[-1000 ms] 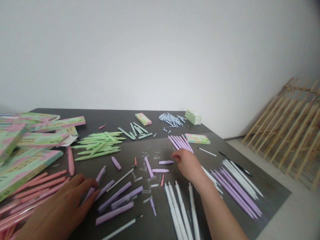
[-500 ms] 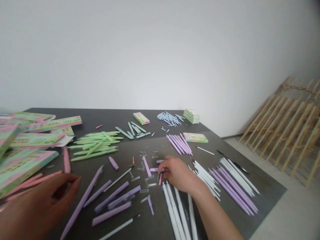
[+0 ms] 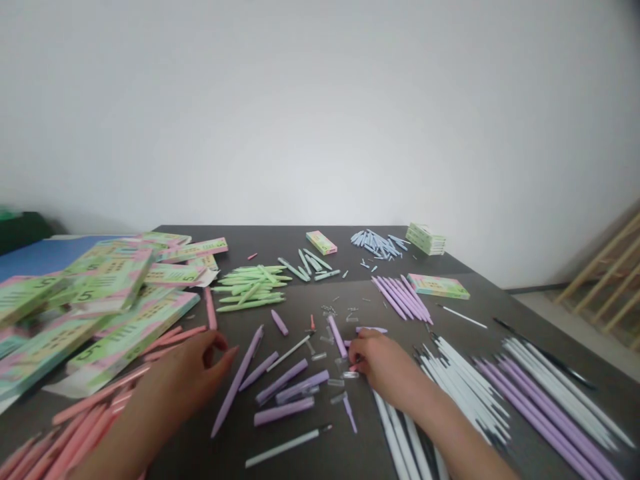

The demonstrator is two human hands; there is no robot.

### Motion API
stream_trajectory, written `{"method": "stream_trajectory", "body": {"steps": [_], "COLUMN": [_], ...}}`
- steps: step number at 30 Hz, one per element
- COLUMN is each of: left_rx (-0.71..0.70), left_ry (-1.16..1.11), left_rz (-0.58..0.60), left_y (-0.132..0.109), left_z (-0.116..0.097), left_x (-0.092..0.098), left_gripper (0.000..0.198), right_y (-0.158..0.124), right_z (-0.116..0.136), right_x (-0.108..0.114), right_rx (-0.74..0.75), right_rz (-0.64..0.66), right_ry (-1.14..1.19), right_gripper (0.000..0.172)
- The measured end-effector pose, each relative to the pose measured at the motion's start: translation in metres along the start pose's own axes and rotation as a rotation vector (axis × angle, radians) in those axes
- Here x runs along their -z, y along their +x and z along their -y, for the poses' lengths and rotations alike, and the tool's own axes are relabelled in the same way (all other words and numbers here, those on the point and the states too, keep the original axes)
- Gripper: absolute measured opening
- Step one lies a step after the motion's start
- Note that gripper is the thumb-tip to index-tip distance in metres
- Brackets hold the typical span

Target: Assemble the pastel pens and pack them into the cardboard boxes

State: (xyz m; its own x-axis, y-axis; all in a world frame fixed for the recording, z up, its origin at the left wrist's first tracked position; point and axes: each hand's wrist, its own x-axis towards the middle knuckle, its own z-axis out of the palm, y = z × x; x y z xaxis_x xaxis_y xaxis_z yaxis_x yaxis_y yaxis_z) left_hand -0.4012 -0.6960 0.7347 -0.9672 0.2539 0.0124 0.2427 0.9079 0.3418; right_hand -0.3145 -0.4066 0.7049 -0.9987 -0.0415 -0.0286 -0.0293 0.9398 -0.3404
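My left hand hovers over the left side of the dark table, thumb and forefinger apart, holding nothing. It is between pink pen barrels and a long purple pen barrel. My right hand is low at the middle of the table, its fingers bent together. A bit of a small pink piece shows at its fingertips; whether they grip it is hidden. Close by lie clear plastic caps, an upper purple barrel and a small purple part. White refills lie under the right wrist.
Flattened pastel boxes are heaped at left. Green barrels, blue parts and boxes lie at the back. Purple barrels, more refills and long purple pens are at right. A wooden rack stands beyond.
The view has swung left, bringing more of the boxes and pink barrels into sight. My left hand has moved forward from the near left edge. My right fingers have closed in over the small pink piece.
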Motion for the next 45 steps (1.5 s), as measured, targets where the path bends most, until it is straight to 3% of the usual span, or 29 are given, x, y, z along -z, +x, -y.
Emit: {"method": "stream_trajectory", "body": {"steps": [7,13,16,19,23,25,27,30,34,36,39,45], "left_rx": [-0.050,-0.053,-0.046,-0.007,0.064,0.087,0.107,0.134,0.094,0.097,0.111,0.127], "left_ry": [0.128,0.129,0.114,-0.202,-1.023,-1.203,-1.317,-1.448,-1.472,-1.474,-1.509,-1.533], "left_rz": [0.121,0.181,0.155,0.188,0.539,0.725,0.829,0.787,0.742,0.738,0.714,0.748], "left_y": [-0.010,-0.005,-0.001,-0.004,-0.027,-0.041,-0.053,-0.063,-0.065,-0.066,-0.067,-0.067], "left_z": [-0.014,-0.004,-0.001,-0.007,-0.029,-0.042,-0.054,-0.067,-0.073,-0.073,-0.074,-0.079], "left_x": [-0.021,-0.027,-0.024,-0.012,0.001,-0.001,-0.009,-0.023,-0.036,-0.040,-0.041,-0.034], "left_gripper": [0.026,0.023,0.017,0.015,0.030,0.031,0.032,0.032,0.032,0.033,0.033,0.034], "right_y": [-0.003,-0.004,-0.004,-0.006,-0.014,-0.018,-0.021,-0.021,-0.021,-0.021,-0.021,-0.021], "right_z": [0.009,0.011,0.015,0.026,0.050,0.063,0.073,0.081,0.082,0.081,0.080,0.078], "right_x": [-0.010,-0.004,0.002,0.003,-0.004,-0.007,-0.009,-0.010,-0.008,-0.007,-0.006,-0.005], "right_rx": [0.081,0.077,0.079,0.099,0.133,0.207,0.269,0.224,0.108,0.107,0.134,0.152], "right_rz": [-0.026,-0.026,-0.097,-0.220,-0.206,-0.139,-0.112,-0.163,-0.225,-0.202,-0.153,-0.120], "right_ry": [0.042,0.084,0.145,0.362,0.999,1.309,1.509,1.619,1.669,1.664,1.659,1.708], "right_gripper": [0.019,0.016,0.013,0.019,0.040,0.052,0.050,0.034,0.053,0.047,0.036,0.043]}}
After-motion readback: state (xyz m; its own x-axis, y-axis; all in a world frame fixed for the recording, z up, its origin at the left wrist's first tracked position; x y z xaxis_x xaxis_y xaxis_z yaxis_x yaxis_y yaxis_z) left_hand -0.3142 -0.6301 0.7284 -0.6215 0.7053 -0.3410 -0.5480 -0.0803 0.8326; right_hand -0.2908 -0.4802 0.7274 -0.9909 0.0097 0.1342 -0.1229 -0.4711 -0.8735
